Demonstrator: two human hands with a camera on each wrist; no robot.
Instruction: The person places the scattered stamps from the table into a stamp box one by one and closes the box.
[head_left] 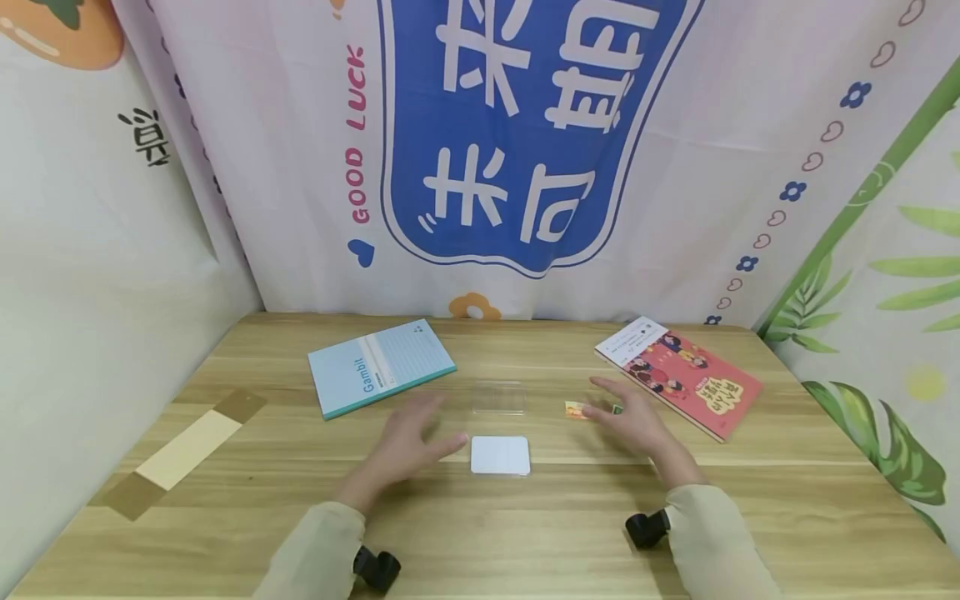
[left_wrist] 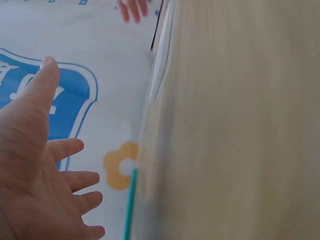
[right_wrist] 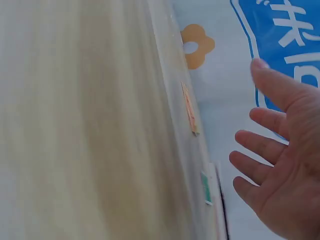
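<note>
My left hand (head_left: 407, 443) hovers over the table, fingers spread and thumb pointing to the right, holding nothing. In the left wrist view its fingers (left_wrist: 80, 180) are apart and relaxed. My right hand (head_left: 632, 417) is also raised and holds nothing; its fingers (right_wrist: 260, 145) are loosely extended. Between the hands lies a white rounded rectangle (head_left: 500, 455), perhaps a stack of cards. Behind it is a clear plastic case or lid (head_left: 498, 398). A small orange-and-yellow slip (head_left: 576, 410) lies by the right thumb, and a green piece (head_left: 617, 409) is partly hidden by that hand.
A light-blue notebook (head_left: 381, 367) lies at the back left of the wooden table (head_left: 510, 533). At the back right is a red illustrated book (head_left: 686, 375). A pale strip (head_left: 189, 450) with brown tape at both ends sits at left. Printed cloth (head_left: 300, 167) hangs behind.
</note>
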